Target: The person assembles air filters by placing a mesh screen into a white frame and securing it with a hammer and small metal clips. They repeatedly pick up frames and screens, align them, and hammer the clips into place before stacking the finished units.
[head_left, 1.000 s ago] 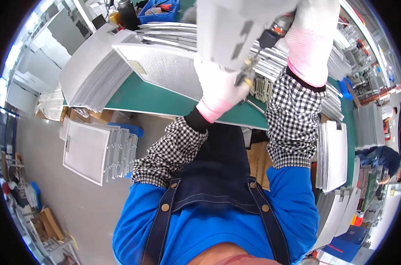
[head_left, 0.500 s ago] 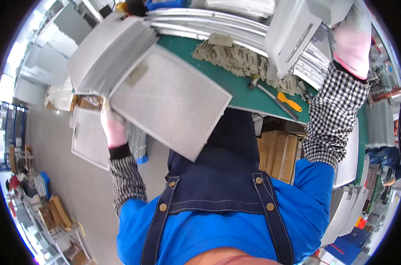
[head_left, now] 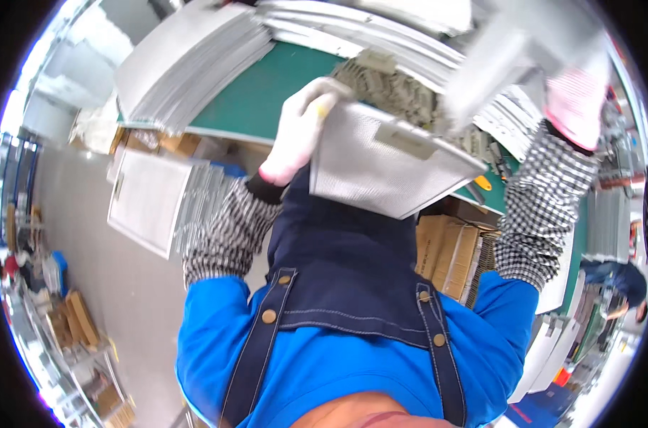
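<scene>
My left hand, in a white glove, grips the left edge of a flat metal mesh filter panel and holds it over the front edge of the green table. My right hand, in a pink and white glove, is raised at the upper right and holds a blurred grey metal piece above the table. A row of small folded metal parts lies on the table behind the panel.
A tall stack of filter panels rests on the table's left end, more stacks along its far side. Further panels stand on the floor at left. Cardboard boxes sit under the table. Another person is at far right.
My left hand has carried the mesh panel from the left stack toward the table's middle. The right hand with the grey piece stays raised at the upper right.
</scene>
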A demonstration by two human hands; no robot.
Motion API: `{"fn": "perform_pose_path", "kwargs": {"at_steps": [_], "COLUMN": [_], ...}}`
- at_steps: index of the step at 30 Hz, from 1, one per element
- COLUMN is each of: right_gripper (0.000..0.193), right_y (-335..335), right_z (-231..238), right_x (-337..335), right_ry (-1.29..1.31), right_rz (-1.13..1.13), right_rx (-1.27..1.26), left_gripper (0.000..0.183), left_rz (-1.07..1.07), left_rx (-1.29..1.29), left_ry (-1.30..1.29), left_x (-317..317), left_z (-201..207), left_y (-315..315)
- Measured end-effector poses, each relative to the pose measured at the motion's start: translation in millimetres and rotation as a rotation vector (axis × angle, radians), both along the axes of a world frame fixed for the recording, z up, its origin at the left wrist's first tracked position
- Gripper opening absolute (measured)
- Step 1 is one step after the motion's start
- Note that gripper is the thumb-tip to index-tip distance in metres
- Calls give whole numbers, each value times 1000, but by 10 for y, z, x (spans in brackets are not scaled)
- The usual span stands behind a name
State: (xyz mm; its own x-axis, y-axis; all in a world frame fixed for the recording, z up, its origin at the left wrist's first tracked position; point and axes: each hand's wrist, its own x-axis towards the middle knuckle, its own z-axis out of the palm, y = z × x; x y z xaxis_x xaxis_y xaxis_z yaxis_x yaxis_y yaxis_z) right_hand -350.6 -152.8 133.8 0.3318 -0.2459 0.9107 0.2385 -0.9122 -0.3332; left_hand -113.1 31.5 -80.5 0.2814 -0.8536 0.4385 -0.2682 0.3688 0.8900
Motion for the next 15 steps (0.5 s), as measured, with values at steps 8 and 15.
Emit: {"fn": "perform_pose_path", "kwargs": {"at_steps": [8,15], "right_gripper": [31,27], "right_y": [353,493], "right_z": [-4,0], "right_x": [496,692], "right_ry": [-144,-84], "right_rz": [99,177], "right_rx": [353,703], "left_gripper": [28,32], "left_rz": [151,270], "left_rx": [-151,-105], "left_ry": [-1029,-1017], "left_x": [-315,-486], "left_z": [355,377], "left_y": [-127,-124]}}
